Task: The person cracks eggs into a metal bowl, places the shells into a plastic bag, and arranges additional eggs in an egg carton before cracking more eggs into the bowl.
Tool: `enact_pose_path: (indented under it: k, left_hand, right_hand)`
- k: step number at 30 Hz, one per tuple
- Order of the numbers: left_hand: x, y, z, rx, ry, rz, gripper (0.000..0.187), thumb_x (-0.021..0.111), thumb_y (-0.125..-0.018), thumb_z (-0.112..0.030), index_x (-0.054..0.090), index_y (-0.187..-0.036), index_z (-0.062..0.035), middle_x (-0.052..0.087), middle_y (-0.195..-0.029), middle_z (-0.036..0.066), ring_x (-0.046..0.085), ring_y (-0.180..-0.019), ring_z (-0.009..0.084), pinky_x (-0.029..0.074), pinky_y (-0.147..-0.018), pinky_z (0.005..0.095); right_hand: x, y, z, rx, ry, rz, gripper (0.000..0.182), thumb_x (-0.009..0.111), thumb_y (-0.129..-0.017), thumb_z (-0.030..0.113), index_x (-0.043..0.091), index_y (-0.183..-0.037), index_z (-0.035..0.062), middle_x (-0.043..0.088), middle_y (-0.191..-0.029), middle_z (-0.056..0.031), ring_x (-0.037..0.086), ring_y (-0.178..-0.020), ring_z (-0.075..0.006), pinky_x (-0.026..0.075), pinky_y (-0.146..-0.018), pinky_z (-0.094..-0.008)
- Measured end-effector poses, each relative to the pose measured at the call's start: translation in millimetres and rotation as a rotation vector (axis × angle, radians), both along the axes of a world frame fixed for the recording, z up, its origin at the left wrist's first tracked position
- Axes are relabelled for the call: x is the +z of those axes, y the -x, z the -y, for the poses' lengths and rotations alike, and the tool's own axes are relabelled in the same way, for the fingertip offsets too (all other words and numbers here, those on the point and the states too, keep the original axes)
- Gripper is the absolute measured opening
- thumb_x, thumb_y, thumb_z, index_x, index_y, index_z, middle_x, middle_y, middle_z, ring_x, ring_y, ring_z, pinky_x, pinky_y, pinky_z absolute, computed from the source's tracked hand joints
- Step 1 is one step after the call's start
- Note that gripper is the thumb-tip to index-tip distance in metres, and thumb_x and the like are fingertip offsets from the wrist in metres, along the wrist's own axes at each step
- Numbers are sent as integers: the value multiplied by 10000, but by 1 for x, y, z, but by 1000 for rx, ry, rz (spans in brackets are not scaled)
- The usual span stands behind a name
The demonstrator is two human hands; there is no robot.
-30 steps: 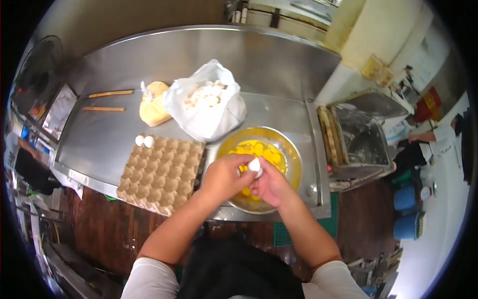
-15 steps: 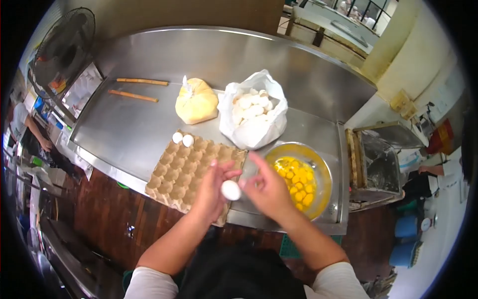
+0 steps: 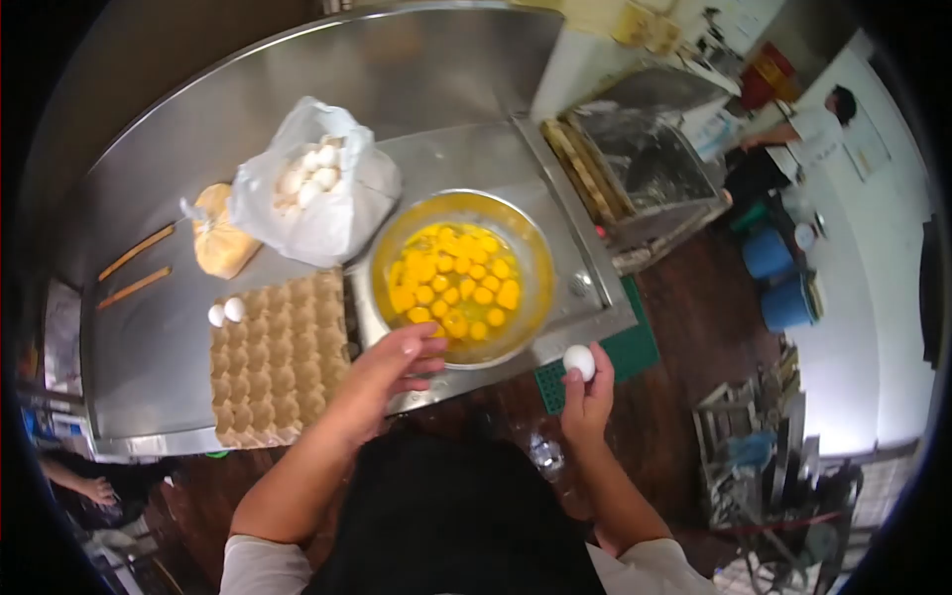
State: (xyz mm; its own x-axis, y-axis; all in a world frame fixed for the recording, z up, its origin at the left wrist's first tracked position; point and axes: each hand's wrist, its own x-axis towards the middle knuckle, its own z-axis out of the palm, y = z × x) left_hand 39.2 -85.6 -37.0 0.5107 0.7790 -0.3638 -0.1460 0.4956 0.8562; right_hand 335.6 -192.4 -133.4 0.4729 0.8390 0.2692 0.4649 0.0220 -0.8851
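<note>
Right of the centre, a white egg (image 3: 579,363) is grasped by the right hand (image 3: 588,405), outside the bowl (image 3: 537,268). With the left hand (image 3: 377,379), loosely spread at the lower rim, nothing seems held. By a slack grip, the egg could be dropped onto the floor (image 3: 684,337); by hard squeezing, cracked.

A grey steel surface (image 3: 149,367) carries two thin brown sticks (image 3: 137,253), a tied yellowish bag (image 3: 223,245) and a white plastic bag (image 3: 371,193). A brown cardboard tray (image 3: 279,367) and round metal bowl (image 3: 536,260) sit nearer its front.
</note>
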Motion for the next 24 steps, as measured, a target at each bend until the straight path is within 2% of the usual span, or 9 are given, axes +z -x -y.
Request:
enact_pose_path:
  k: [4, 8, 15, 17, 18, 19, 21, 22, 24]
  left_hand:
    - [1, -1, 1, -59, 63, -35, 579, 545, -993, -435, 482, -1404, -32, 619, -1279, 144, 623, -1076, 216, 496, -891, 362]
    - [-3, -10, 1, -126, 60, -95, 542, 568, -990, -394, 495, -1392, -37, 624, -1275, 142, 625, -1073, 208, 494, -885, 350]
    - [-10, -34, 0, -62, 106, -171, 457, 661, -956, -246, 556, -1346, -31, 647, -1234, 127, 638, -1036, 169, 501, -872, 313]
    - [-25, -46, -3, -102, -205, -115, 474, 744, -885, -106, 586, -1322, -10, 663, -1201, 109, 635, -1006, 132, 500, -859, 269]
    - [-17, -57, -5, -86, -244, -158, 481, 782, -826, -18, 627, -1281, -4, 675, -1179, 89, 631, -967, 107, 505, -815, 242]
    - [-8, -68, -9, -75, -254, -161, 481, 782, -826, -18, 627, -1281, -4, 675, -1179, 89, 631, -967, 107, 505, -815, 242]
    - [9, -87, -22, -132, -539, -321, 440, 812, -815, -82, 665, -1221, 1, 699, -1058, 49, 618, -867, 74, 498, -729, 216]
    - [17, -95, -28, -124, -593, -344, 412, 816, -810, -175, 695, -1171, -15, 724, -1010, 87, 661, -830, 108, 513, -703, 238]
    - [23, -104, -43, -152, -710, -447, 419, 818, -804, -171, 696, -1173, -16, 726, -1009, 93, 667, -830, 117, 520, -708, 248]
  right_hand:
    - [-24, -20, 10, -116, 51, 247, 439, 687, -902, 108, 572, -1298, -43, 613, -1218, -227, 602, -1085, -381, 494, -934, -406]
    - [-25, -21, -5, -110, -111, 359, 431, 719, -878, 100, 601, -1270, -37, 626, -1226, -242, 615, -1100, -393, 492, -959, -429]
    - [-35, -33, -16, -60, 42, 347, 422, 682, -917, 118, 583, -1293, -45, 639, -1189, -222, 629, -1078, -361, 514, -924, -416]
    - [-9, -24, -22, -37, 76, -161, 436, 630, -962, 117, 527, -1361, -26, 646, -1171, -188, 646, -1028, -281, 531, -883, -376]
    - [11, -17, -30, 57, 72, -440, 414, 534, -1026, 218, 504, -1380, 5, 661, -1091, -141, 646, -880, -189, 536, -766, -316]
    - [23, -18, -38, 71, 63, -440, 414, 534, -1026, 218, 504, -1380, 5, 661, -1091, -141, 646, -880, -189, 536, -766, -316]
    - [43, -20, -57, 305, 290, -1159, 424, 433, -1057, 340, 531, -1328, 29, 667, -982, -107, 612, -732, -152, 494, -643, -270]
    - [55, -13, -69, 315, 346, -1187, 457, 350, -1066, 419, 567, -1242, 56, 654, -888, -78, 583, -656, -141, 449, -574, -251]
    - [64, -9, -87, 372, 392, -1219, 444, 354, -1068, 417, 570, -1221, 60, 648, -872, -71, 586, -661, -138, 450, -572, -252]
